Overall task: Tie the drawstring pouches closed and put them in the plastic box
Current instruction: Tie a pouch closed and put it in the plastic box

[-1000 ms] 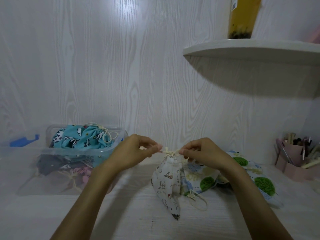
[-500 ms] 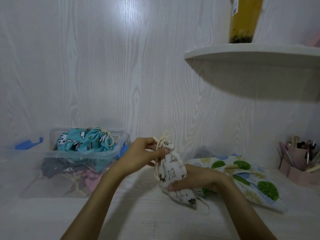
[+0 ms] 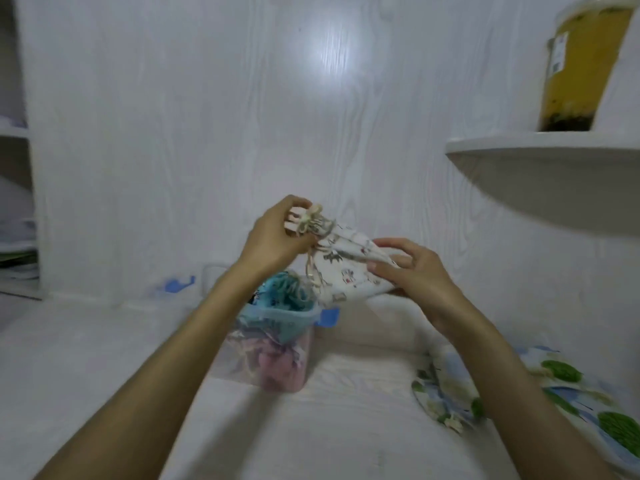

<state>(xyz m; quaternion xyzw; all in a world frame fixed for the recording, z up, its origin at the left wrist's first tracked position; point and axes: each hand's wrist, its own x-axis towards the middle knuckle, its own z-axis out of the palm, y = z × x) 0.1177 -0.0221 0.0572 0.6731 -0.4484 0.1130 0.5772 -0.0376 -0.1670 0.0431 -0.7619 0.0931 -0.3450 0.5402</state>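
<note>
Lifted off the table, white pouch (image 3: 346, 271) is gripped by both hands (image 3: 277, 237) (image 3: 412, 271), seemingly above plastic box (image 3: 277, 317).

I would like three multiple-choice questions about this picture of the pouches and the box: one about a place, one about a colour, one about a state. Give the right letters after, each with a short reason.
1. Where is the white printed pouch?
A. flat on the table
B. held in the air above the plastic box
C. on the wall shelf

2. What colour is the topmost pouch in the plastic box?
A. blue
B. red
C. black

3. In what state is the neck of the white printed pouch?
A. wide open
B. gathered, with the cord knotted
C. cut off

Answers:
1 B: the left hand pinches its neck and the right hand grips its body, clear of the table.
2 A: light blue fabric shows at the rim.
3 B: the cream cord forms a bow around the bunched neck.
</note>
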